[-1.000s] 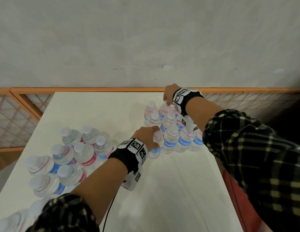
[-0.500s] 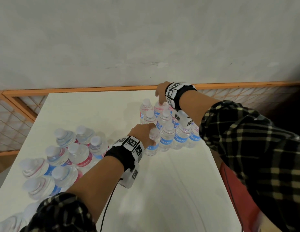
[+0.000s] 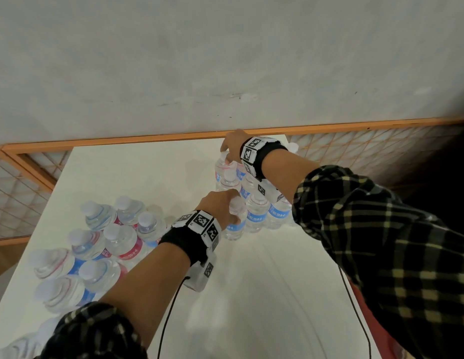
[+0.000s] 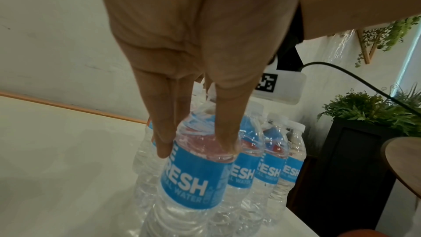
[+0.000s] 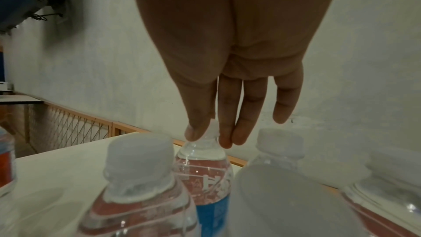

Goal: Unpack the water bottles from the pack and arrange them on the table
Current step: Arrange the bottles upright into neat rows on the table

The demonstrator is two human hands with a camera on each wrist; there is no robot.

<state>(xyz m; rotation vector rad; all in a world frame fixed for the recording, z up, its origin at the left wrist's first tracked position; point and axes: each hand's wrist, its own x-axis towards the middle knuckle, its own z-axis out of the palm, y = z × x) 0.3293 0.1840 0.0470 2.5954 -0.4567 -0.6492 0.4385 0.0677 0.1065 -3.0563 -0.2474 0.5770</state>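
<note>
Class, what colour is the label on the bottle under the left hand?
Blue label with white lettering, clearest in the left wrist view.

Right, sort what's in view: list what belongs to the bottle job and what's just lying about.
Job:
- clear plastic blue-labelled water bottles standing in rows
- clustered bottles at table's left
- white table
- left hand, right hand

Lying about:
- green potted plants
- orange lattice railing

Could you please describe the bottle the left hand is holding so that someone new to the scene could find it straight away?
On the white table, find the upright cluster of bottles at the far right, near the orange rail. The near-left corner bottle is the one: unlike its neighbours, the left hand grips it from above around its neck and shoulder.
</note>
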